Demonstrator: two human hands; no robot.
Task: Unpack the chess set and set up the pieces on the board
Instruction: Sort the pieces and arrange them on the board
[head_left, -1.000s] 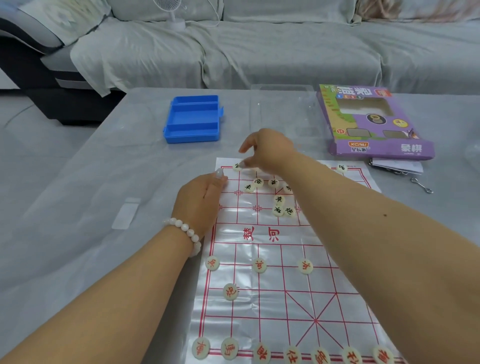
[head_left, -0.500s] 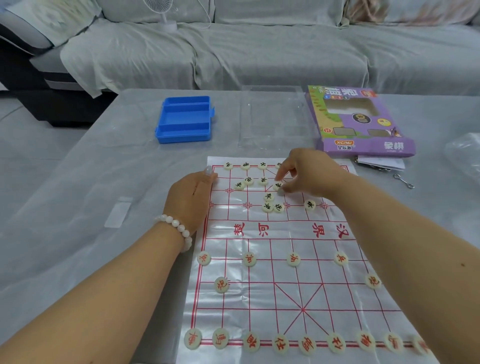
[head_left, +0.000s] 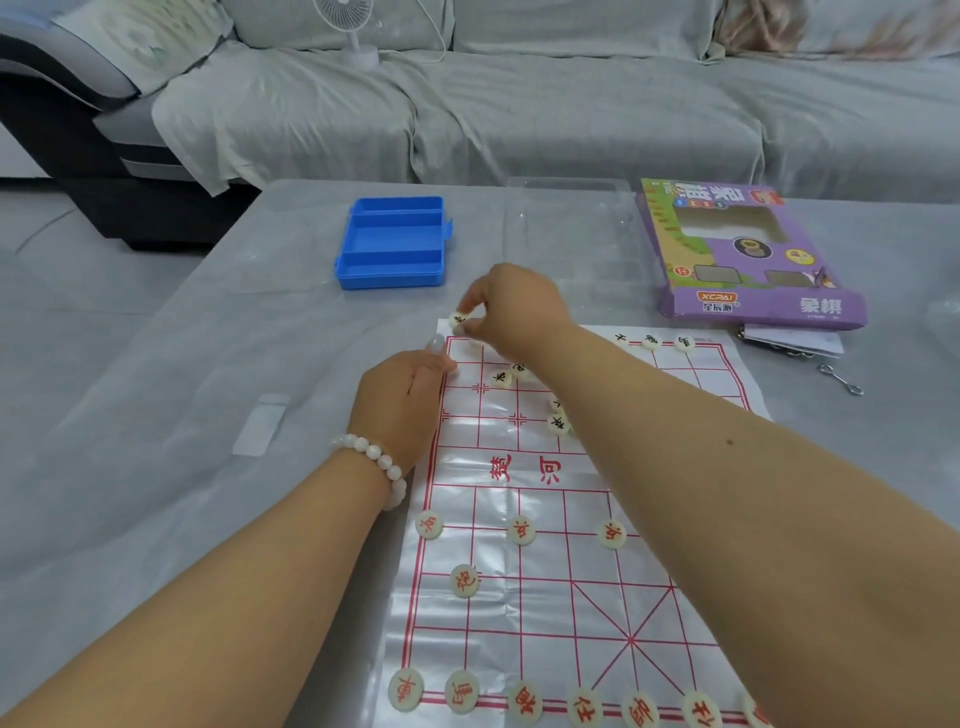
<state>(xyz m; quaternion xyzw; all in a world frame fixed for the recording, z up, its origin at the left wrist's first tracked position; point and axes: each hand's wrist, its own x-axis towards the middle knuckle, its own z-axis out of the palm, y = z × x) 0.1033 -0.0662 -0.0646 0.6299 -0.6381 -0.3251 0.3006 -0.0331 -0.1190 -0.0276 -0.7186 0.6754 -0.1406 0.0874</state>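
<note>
Sofa (head_left: 519, 104): grey-covered, beyond the board's far side, with a small white fan (head_left: 348, 26) on it.
Bench (head_left: 156, 415): grey, carries the board and everything named below.
Board (head_left: 545, 571): glossy white sheet with a red grid; red characters read 楚河 across its middle.
Purple box (head_left: 753, 260): past the board's far right corner; printed "XCPAI" and 象棋 on its near edge.
Blue case (head_left: 392, 241): open, past the board's far left corner.
Left hand (head_left: 400, 400): lies on the board's left edge near the far corner, fingers laid forward and relaxed; a white bead bracelet (head_left: 379, 462) circles the wrist.
Right hand (head_left: 514, 306): over the board's far left corner; its grip is a thumb-and-fingertip pinch on a black-marked piece (head_left: 458, 319), held at that corner.
Red-marked pieces (head_left: 521, 530): a row on the board's nearest line, more two and three lines up.
Black-marked pieces (head_left: 501, 378): loose near the board's far end, three on the far line at right.
</note>
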